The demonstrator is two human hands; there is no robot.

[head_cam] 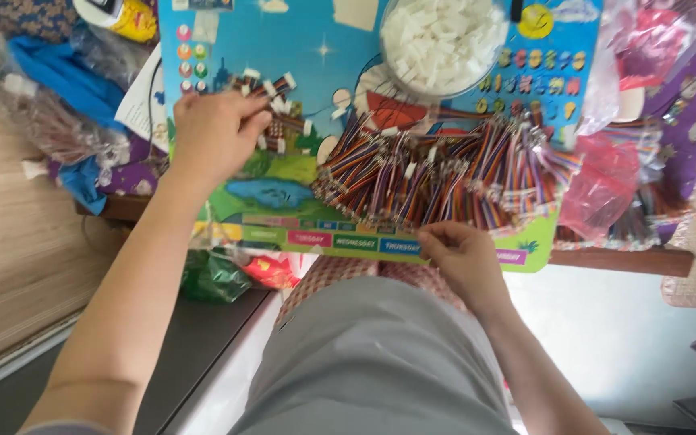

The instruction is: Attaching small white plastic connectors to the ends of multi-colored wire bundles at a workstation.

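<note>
While you look down through the head camera, your left hand [217, 129] sits at upper left of centre, fingers curled and pinched on a small bundle of wire leads with white plug ends [271, 101]. That bundle lies just right of the knuckles, on the colourful printed board [300, 48] that covers the desk top. Your right hand [462, 256] is at lower centre-right, at the near edge of the board; its fingertips are bent together over the lower fringe of the big heap of multicoloured ribbon wires [437, 173]. You cannot tell whether they pinch a single wire or merely touch the ends.

The heap spreads across the middle of the frame, from just right of your left hand to the right part of the board. Above it, at top centre, stands a clear round bowl [392, 76] full of small white connector housings [443, 36]. A few loose white housings lie on the board between bowl and left hand.

At right, pink plastic bags [606, 189] rest beside the heap, touching its right end. At upper left, blue cloth [58, 72] and clear bags lie off the board. Your grey-clad lap [372, 362] fills the bottom centre.
</note>
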